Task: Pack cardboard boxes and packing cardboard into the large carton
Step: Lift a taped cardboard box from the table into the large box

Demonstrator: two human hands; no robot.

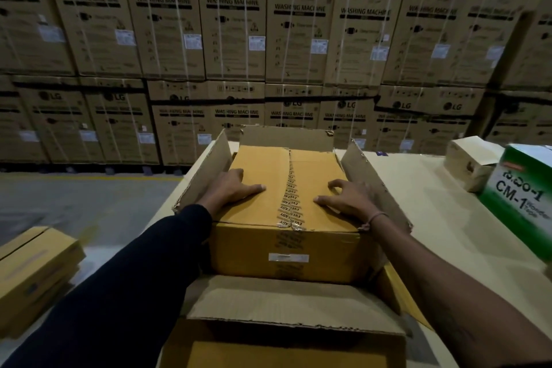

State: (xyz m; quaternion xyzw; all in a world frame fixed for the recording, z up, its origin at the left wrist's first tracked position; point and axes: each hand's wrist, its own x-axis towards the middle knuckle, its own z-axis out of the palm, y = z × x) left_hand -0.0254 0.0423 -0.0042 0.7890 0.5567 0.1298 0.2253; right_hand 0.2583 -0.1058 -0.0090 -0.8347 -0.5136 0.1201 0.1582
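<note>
A yellow-brown cardboard box (286,251), sealed with printed tape down its middle, stands inside the large open carton (206,170) and rises above its walls. My left hand (236,188) rests flat on the box's top left part, fingers spread. On the top right part my right hand (346,197) presses down, fingers slightly bent. The carton's four flaps stand open; its near flap (286,302) folds toward me.
The carton sits on a pale table (433,218). A small beige box (469,164) and a green-and-white box (522,194) stand at the right. Yellow boxes (33,272) lie low at the left. Stacked washing-machine cartons (233,27) wall the background.
</note>
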